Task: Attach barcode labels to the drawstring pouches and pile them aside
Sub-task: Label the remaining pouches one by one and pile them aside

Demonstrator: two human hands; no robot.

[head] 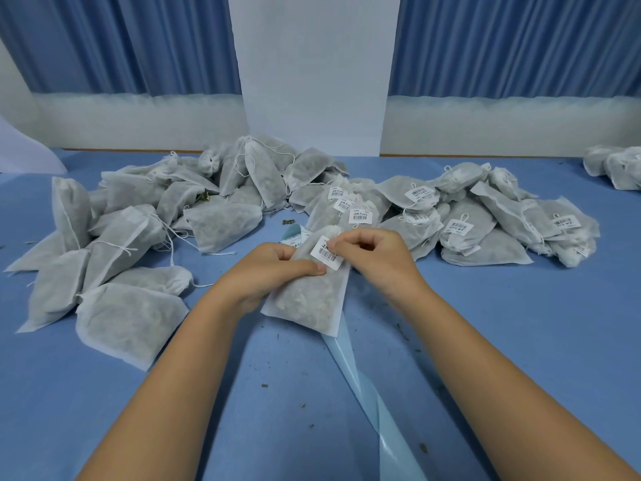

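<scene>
Hands: L hand [274, 269] gripping pouch [312, 300], R hand [374, 255] pinching barcode label [324, 254] on its top end.

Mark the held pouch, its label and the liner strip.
pouch [312, 303], head view, lower body.
label [324, 254], head view, on the barcode.
liner strip [376, 411], head view, mid-length.

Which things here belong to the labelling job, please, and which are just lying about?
Job: held pouch, barcode label, left hand, right hand, unlabelled pile, labelled pile, backing strip.
Lying about: green crumbs, blue curtains.
</scene>
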